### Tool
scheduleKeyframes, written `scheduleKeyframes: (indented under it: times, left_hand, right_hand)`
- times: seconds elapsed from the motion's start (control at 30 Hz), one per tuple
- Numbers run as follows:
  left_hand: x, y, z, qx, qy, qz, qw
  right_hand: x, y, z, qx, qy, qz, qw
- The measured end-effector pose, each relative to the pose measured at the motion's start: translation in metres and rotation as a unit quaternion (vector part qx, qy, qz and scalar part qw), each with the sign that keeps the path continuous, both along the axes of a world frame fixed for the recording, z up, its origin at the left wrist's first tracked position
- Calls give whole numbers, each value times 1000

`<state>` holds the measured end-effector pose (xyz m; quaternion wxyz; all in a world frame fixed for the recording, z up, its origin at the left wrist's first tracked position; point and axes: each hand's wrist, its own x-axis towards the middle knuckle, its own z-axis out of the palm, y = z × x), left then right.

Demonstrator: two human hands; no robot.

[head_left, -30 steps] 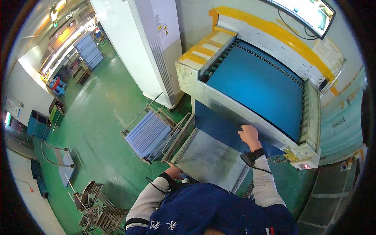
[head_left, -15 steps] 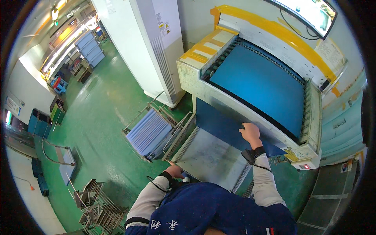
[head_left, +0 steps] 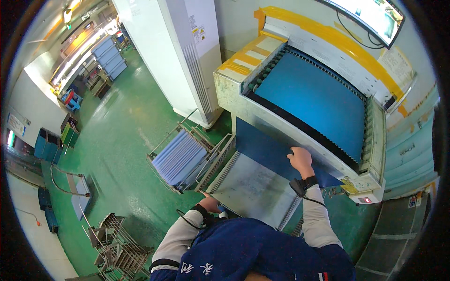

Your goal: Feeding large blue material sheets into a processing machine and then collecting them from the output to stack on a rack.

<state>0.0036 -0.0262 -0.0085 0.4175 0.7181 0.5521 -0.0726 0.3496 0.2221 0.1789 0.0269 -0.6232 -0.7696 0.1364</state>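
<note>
My right hand (head_left: 301, 160) is closed at the upper edge of a dark blue flat panel (head_left: 262, 145), which stands tilted against the front of a roller machine (head_left: 286, 114). Low on the left, my left hand (head_left: 209, 203) curls at the near corner of a metal rack (head_left: 218, 173) with toothed sides; its fingertips are partly hidden. Inside this rack lies a grey, smudged plate (head_left: 255, 187). A brighter blue panel (head_left: 314, 103) rests flat on the machine's rollers, apart from both hands.
Left of the rack, a wire cart (head_left: 180, 157) carries several pale blue panels. Behind it stands a tall white cabinet (head_left: 173, 51). Empty metal racks (head_left: 117, 248) pile up at lower left. A screen (head_left: 375, 18) hangs above the machine; a dark panelled case (head_left: 393, 234) stands at right.
The bright blue panel on the rollers has shifted slightly away from me and to the right, baring more of the dark near edge. Both hands have stayed in place.
</note>
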Motion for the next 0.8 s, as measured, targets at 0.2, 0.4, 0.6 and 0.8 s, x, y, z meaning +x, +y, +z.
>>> scheduleKeyframes:
  times: [0.2, 0.4, 0.6, 0.8]
  left_hand:
    - [-5, -5, -34, 14, 42, -23, 999]
    - [-6, -5, -42, 19, 35, -23, 999]
    - [-7, -6, -44, 4, 41, -27, 999]
    - [-2, 1, -28, -37, 92, -48, 994]
  right_hand:
    - [3, 1, -10, 24, 30, 4, 999]
    - [1, 3, -5, -16, 6, -8, 1000]
    - [-2, 2, 0, -8, 15, -21, 1000]
    - [-2, 2, 0, 3, 11, -23, 1000]
